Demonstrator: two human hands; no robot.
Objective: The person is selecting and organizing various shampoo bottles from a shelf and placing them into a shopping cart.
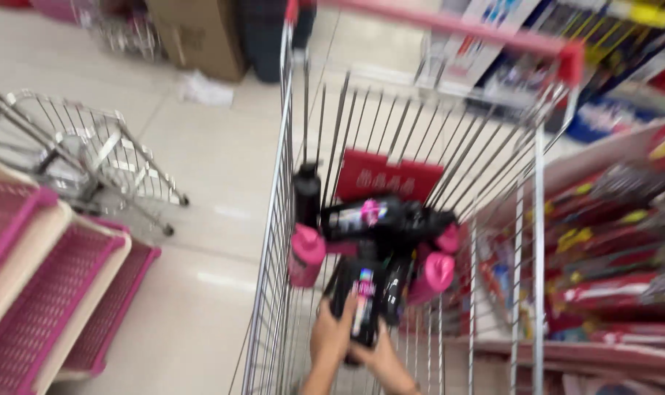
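Black bottle (364, 303) with a pink label sits low in the shopping cart (274, 241), gripped from below by both hands. Going from the left of the view: stacked pink plastic baskets (47, 292) lie nested at the edge, and behind them a small wire basket stand (91, 153) rests on the pale tiled floor (200, 168). A cardboard box (200, 33) stands farther back, with a crumpled white scrap (204, 89) just in front of it.

Next comes the cart, its wire wall rising steeply and its red handle bar (435, 22) at the top of the view. Inside it, pink bottles (307, 252) and more black bottles (380, 216) lie tumbled together near the far end, some upright, some on their sides, probably because they are simply dropped in loose. The left hand (331, 338) curls around the bottle's left side, and the right hand (380, 358) closes on its lower end; the two-handed hold seems to steady a bottle reached at arm's length over the cart.

To the right, shelves (610, 278) packed with red and yellow packages run along the aisle, just beside the cart. The picture is blurred, so fine detail is lost.
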